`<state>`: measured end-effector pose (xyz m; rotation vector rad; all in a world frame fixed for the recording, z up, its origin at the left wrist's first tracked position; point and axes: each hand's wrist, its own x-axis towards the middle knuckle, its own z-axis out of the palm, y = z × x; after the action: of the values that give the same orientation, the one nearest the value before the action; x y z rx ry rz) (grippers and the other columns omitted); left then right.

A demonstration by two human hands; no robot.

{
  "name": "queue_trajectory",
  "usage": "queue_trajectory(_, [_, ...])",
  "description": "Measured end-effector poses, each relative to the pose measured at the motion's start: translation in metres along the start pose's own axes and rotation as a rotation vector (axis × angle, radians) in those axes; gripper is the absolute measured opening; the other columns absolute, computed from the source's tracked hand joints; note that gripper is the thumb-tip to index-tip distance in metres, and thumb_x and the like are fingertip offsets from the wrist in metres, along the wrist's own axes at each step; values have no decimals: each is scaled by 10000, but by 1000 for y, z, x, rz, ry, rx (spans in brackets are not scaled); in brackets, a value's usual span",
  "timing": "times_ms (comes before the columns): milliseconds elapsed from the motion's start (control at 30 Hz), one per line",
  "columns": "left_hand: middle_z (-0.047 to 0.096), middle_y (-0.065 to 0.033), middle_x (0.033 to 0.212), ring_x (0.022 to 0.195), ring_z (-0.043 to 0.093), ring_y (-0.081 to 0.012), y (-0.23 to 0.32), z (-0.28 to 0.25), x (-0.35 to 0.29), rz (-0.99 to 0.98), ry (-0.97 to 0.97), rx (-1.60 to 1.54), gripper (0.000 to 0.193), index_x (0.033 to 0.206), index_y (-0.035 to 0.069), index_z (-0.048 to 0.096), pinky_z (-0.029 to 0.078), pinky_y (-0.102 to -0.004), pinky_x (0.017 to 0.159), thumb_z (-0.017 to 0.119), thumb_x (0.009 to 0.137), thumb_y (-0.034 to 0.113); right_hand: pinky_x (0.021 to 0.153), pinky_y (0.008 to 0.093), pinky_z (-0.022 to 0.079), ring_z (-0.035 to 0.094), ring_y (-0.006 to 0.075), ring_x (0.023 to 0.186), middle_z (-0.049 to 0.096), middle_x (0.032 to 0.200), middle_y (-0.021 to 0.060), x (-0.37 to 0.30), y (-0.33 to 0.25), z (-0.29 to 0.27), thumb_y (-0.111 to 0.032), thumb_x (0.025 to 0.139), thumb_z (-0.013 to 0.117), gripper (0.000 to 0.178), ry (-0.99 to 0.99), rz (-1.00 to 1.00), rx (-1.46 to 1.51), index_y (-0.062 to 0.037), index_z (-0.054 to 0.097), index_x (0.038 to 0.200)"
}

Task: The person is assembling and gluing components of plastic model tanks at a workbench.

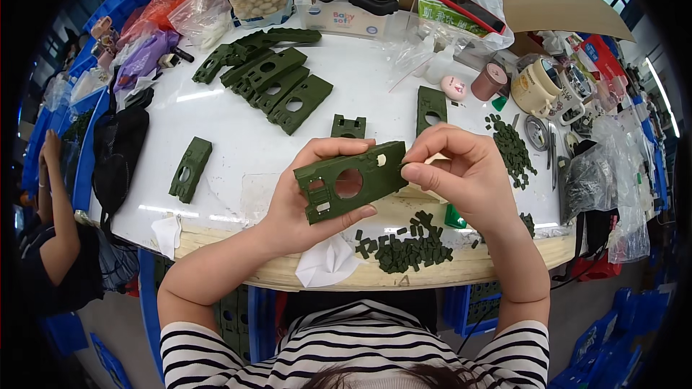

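My left hand [285, 205] grips a dark green plastic toy vehicle hull [331, 186], thumb along its lower edge and fingers over the upper one. The hull has a large round hole, smaller square openings and a pale spot near its right end. At that end, my right hand [465, 173] pinches thumb and forefinger together against the edge; whatever is between them is too small and covered to make out. Below the hull lies a heap of small green plastic pieces [413, 246]. Behind my hands are another green hull [431, 109] and a short green part [349, 127].
More hulls [277, 86] lie stacked at the back left, and a single hull [191, 169] sits left. Small green parts [510, 148], a thread spool [489, 81], a mug [535, 88] and tape [536, 132] crowd the right. Another person's arm [61, 202] shows far left.
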<state>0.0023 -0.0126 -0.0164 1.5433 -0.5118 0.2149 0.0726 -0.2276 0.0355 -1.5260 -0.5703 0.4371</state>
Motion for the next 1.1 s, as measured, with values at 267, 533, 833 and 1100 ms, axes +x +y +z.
queue_trajectory(267, [493, -101, 1201, 1071, 572, -141, -1, 3, -5, -6, -27, -24, 597, 1273, -3, 406, 504, -254, 871, 723, 768, -39, 817, 270, 410, 530, 125, 910, 584, 1000, 90, 0, 13, 8, -138, 775, 715, 135, 70, -211, -204, -16, 692, 826])
queue_trajectory(533, [505, -92, 1172, 1056, 578, -130, -1, 6, -6, 15, -14, -8, 581, 1260, -3, 412, 508, -251, 871, 721, 771, -41, 871, 303, 403, 528, 167, 978, 562, 1016, 110, -2, 15, 16, -123, 776, 706, 113, 90, -143, -118, -24, 668, 812])
queue_trajectory(833, [501, -92, 1180, 1030, 575, -128, -3, 7, -7, 57, -4, 9, 585, 1255, 3, 421, 516, -245, 841, 731, 760, -45, 890, 315, 408, 547, 188, 984, 566, 1002, 121, -2, 19, 18, -109, 770, 708, 104, 102, -203, -174, -23, 660, 803])
queue_trajectory(1100, [471, -114, 1221, 1065, 566, -157, -2, 9, -7, 84, 12, 33, 591, 1248, 3, 434, 526, -269, 883, 742, 746, -41, 868, 314, 418, 560, 199, 956, 571, 976, 111, -1, 21, 20, -104, 757, 712, 102, 138, -262, -250, -32, 646, 781])
